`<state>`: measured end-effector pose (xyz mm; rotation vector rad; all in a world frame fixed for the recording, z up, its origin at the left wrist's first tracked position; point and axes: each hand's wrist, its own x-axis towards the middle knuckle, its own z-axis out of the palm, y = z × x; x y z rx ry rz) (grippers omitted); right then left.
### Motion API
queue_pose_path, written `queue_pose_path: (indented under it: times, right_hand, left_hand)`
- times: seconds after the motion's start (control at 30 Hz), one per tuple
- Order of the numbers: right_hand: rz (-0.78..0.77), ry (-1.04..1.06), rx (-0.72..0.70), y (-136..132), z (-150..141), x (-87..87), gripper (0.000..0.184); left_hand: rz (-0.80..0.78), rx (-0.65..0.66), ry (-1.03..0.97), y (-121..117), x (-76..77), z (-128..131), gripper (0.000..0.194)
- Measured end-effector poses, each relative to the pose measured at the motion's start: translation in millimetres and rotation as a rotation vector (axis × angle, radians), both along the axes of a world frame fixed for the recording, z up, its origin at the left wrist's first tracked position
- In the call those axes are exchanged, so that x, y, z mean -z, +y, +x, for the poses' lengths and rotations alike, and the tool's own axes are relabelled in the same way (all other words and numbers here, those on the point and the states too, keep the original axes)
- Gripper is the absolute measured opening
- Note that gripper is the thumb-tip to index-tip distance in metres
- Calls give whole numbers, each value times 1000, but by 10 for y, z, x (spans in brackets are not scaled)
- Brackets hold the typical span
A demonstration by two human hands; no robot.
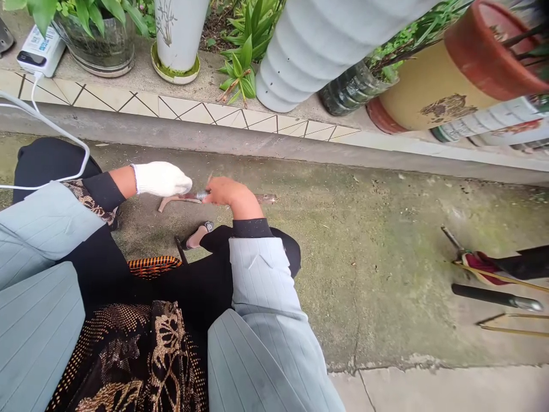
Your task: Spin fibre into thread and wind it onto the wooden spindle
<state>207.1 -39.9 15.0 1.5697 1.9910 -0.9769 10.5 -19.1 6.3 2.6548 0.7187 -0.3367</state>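
- The left hand (165, 178), in a white glove, is left of centre in the frame, fingers curled together at the stick; whether they clamp it cannot be told.
- The bare right hand (227, 190), just beside it near the centre, has its fingers clamped on the brown stick (174, 200) next to some silvery coiled wire (200, 195).
- The stick lies across the picture, its forked end at the left; a length shows right of the right wrist.
- A white device (42, 50) with a cable (64, 133) sits on the ledge (141, 77), upper left.
- Potted plants (100, 40) line the ledge along the top.
- At the right edge is another person's red shoe (484, 268).
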Motion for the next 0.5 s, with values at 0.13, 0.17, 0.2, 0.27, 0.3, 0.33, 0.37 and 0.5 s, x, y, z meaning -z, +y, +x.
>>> queue_pose_path:
  times: [0.13, 0.17, 0.2, 0.27, 0.3, 0.33, 0.37, 0.5]
  right_hand:
    - [-413, 542, -87, -104, 127, -154, 21]
    - [-363, 728, -7, -118, 169, -195, 26]
    - [-258, 897, 109, -123, 206, -230, 30]
    - [23, 1125, 384, -106, 247, -267, 34]
    - [154, 1179, 502, -86, 243, -266, 35]
    - [259, 1201, 590, -61, 222, -250, 35]
    - [335, 1201, 648, -34, 185, -222, 34]
    - [438, 1048, 703, 62, 2, -58, 34]
  left_hand:
    - [-51, -70, -94, 90, -6, -59, 32]
    - [-81, -107, -127, 112, -6, -67, 32]
    - [-116, -150, -162, 130, -9, -71, 33]
    - [-183, -228, -233, 148, -22, -61, 35]
    - [-204, -251, -263, 147, -30, -49, 35]
    - [-215, -254, -279, 139, -37, -34, 35]
    - [-217, -239, -275, 126, -39, -17, 35]
    - [-170, -115, -134, 53, 8, 39, 33]
